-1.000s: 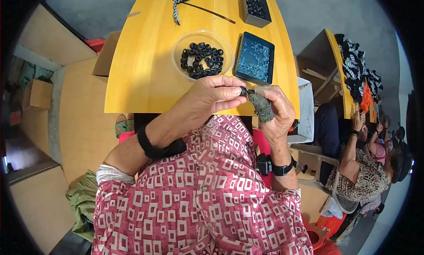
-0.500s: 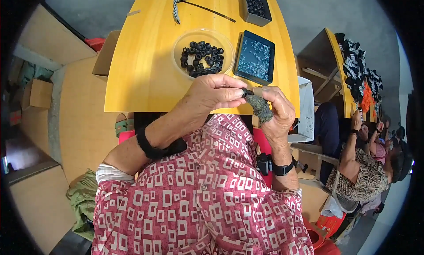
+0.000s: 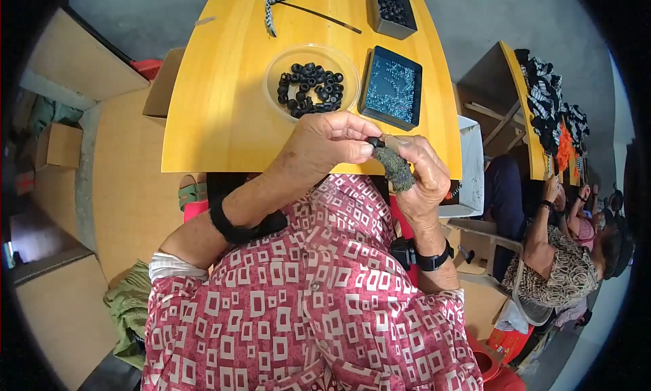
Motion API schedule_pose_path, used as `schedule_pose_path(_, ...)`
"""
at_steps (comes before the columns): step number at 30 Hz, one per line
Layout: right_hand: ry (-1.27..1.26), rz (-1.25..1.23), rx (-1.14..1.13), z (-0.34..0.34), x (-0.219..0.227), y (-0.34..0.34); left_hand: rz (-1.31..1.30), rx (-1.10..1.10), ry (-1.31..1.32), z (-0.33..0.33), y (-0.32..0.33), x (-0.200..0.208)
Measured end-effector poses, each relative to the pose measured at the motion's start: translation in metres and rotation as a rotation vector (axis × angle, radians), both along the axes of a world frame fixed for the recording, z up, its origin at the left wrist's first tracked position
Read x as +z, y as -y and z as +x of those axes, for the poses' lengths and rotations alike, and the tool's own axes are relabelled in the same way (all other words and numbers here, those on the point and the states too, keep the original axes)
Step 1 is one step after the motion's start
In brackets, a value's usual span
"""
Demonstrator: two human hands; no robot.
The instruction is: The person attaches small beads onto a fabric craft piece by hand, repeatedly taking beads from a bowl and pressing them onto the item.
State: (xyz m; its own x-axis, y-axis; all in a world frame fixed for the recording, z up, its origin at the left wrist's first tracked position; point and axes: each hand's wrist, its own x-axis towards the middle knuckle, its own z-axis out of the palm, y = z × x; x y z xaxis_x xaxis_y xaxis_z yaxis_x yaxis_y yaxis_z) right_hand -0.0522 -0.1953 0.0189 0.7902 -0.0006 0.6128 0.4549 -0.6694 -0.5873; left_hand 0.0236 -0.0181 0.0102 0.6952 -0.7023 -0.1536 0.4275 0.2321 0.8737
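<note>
In front of my chest, at the table's near edge, both hands meet at a small black piece (image 3: 375,141). My left hand (image 3: 332,141) is closed, pinching it between thumb and fingertips. My right hand (image 3: 424,177) is closed on the piece's other side, a tan wrap at one fingertip. A dark grey-green knitted tube (image 3: 395,169) lies along the right hand's fingers; I cannot tell whether it is worn or held. Just beyond stands a round clear bowl (image 3: 272,60) with several black ring-like pieces (image 3: 324,86). Beside it is a dark tray (image 3: 369,113) of small shiny bits.
Farther back on the yellow table (image 3: 217,93) are a box of black pieces (image 3: 392,8) and a thin dark stick (image 3: 322,18) with a cloth-wrapped end. A white box (image 3: 471,167) stands right of the table. Another person (image 3: 553,255) works farther right.
My right hand has shifted slightly left and turned a little, with the knitted tube tilting along. My left hand keeps its pinch, its thumb slightly lower. The tray and bowl stay put.
</note>
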Motion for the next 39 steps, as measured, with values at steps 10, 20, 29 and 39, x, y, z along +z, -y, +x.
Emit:
schedule_pose_path(10, 0.017, -0.063, 0.0, -0.002, -0.003, -0.006, -0.007, 0.063, -0.066, -0.004, 0.002, -0.003)
schedule_pose_path(20, 0.015, -0.032, -0.023, 0.002, -0.024, -0.003, 0.037, 0.046, -0.142, -0.002, -0.001, -0.006)
schedule_pose_path(29, 0.006, -0.053, -0.024, 0.003, -0.02, -0.005, 0.076, -0.021, -0.16, 0.004, -0.002, -0.005)
schedule_pose_path(39, -0.143, 0.046, 0.063, -0.003, -0.001, -0.004, 0.068, -0.001, -0.068, 0.001, -0.001, -0.006)
